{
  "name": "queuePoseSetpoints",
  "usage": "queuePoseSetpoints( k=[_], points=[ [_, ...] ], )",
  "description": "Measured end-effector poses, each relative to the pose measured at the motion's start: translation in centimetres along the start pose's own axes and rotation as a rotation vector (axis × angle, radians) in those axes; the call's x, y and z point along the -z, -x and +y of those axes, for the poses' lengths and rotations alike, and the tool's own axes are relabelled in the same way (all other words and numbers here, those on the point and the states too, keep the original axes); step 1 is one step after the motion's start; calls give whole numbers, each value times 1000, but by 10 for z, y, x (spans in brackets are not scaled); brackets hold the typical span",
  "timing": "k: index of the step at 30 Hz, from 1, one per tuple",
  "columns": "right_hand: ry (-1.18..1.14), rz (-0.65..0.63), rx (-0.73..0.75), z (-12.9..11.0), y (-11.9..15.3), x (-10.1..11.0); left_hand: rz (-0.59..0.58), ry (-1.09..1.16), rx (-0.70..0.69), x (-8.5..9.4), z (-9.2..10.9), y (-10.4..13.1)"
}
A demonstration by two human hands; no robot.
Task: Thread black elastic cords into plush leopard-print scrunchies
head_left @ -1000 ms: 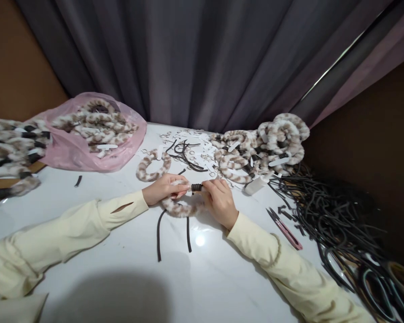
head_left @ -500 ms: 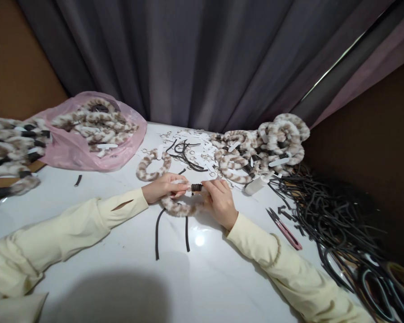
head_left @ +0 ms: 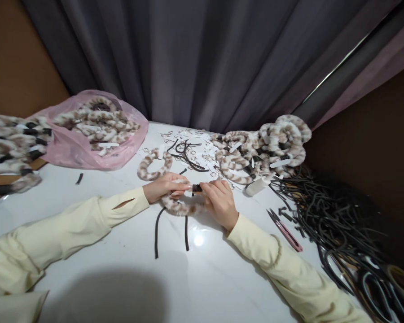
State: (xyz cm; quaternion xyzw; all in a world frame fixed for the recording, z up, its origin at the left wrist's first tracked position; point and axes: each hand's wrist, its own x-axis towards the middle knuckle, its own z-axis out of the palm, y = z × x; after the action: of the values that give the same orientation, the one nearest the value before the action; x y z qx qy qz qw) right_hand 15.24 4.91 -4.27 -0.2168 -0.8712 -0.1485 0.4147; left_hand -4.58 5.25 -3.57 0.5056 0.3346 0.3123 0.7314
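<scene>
A brown-and-white furry ring (head_left: 182,208) is held between both hands just above the white table. My left hand (head_left: 166,186) pinches its upper left side. My right hand (head_left: 220,202) closes round the right side, its fingers on the black cord coil (head_left: 196,188) wound about the ring's top. Part of the coil is hidden by the right fingers. Two black cord pieces (head_left: 187,233) lie on the table, reaching out from under the ring. Behind the left hand lies another furry ring (head_left: 154,166) with a white tag.
A pink plastic bag (head_left: 139,128) of furry rings stands at the back left. More rings (head_left: 286,139) are heaped at the back right, near a white bottle (head_left: 256,186). Pink-handled thread snips (head_left: 286,231) and tangled black cords (head_left: 323,224) lie right. Small metal clasps (head_left: 202,157) are scattered behind.
My right fingers have shifted slightly left over the black cord coil, covering more of it. My left hand keeps its pinch, and the ring stays nearly in place.
</scene>
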Motion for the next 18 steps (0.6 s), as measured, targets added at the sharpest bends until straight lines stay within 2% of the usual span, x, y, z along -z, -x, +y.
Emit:
queuePoseSetpoints(
  k=[18],
  points=[
    [-59,-28,-41,2,5,-2,-14,1,13,2,1,0]
  ],
)
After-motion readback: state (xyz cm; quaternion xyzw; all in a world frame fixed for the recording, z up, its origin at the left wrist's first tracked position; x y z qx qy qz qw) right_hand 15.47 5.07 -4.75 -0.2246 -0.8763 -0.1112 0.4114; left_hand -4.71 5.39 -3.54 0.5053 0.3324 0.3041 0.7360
